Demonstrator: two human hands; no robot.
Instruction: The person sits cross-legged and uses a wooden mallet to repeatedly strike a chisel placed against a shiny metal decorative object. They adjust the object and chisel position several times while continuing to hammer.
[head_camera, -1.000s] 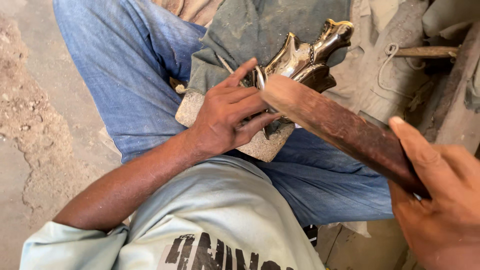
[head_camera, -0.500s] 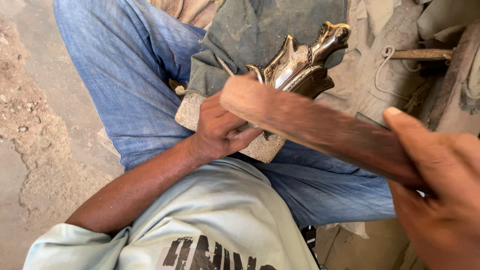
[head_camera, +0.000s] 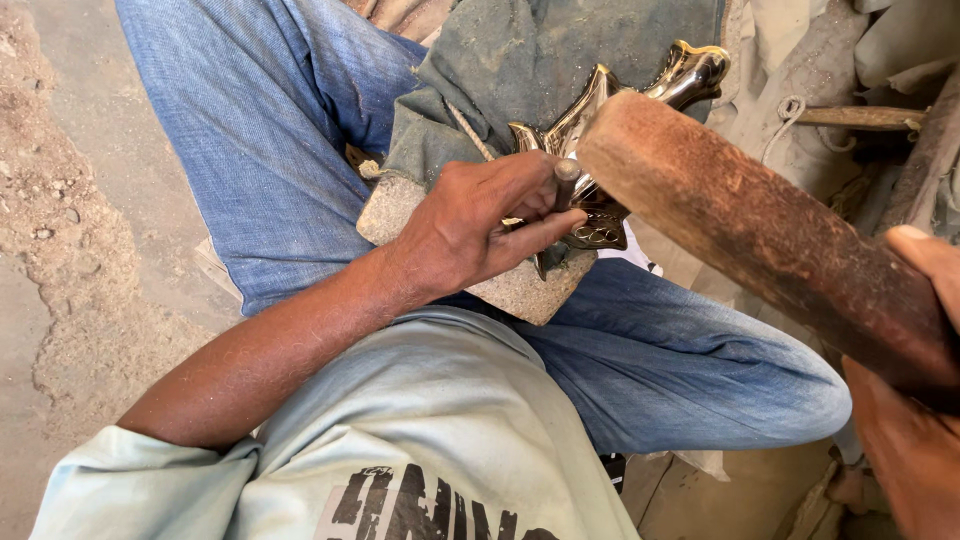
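While the left hand pinches a small steel punch upright against the polished brass casting just beyond its fingertips, steadying both on a stone block, the right hand grips a wooden mallet poised above the punch.

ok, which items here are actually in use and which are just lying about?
In use:
- left hand pinching a small metal punch
- shiny brass casting under the punch
- stone block on the lap, under the casting
- right hand gripping a wooden mallet

Lying about:
- grey cloth over the leg
- wooden stick at upper right
- loop of cord
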